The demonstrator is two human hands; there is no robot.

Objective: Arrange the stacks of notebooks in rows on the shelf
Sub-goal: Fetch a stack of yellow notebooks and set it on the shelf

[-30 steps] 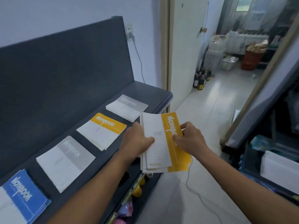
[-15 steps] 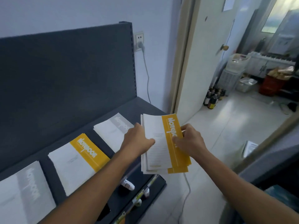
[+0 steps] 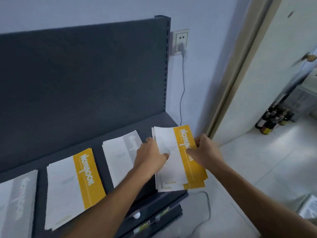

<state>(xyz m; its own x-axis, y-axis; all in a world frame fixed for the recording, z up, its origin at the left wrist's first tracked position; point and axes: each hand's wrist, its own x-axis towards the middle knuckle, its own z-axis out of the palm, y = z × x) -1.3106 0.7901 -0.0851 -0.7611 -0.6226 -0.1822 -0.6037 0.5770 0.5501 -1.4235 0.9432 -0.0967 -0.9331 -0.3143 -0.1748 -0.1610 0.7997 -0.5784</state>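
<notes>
My left hand (image 3: 151,156) and right hand (image 3: 205,154) both clamped on yellow notebook stack (image 3: 178,160), over shelf (image 3: 152,124) right end, just right of grey stack (image 3: 122,152).

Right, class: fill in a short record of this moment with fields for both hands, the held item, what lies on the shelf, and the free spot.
left hand: grip on the held stack's left edge
right hand: grip on its yellow band
held stack: yellow-banded notebooks, fanned, at the shelf's right end
shelf: grey stack, yellow stack, second grey stack in a row
free spot: right end, under the held stack
</notes>
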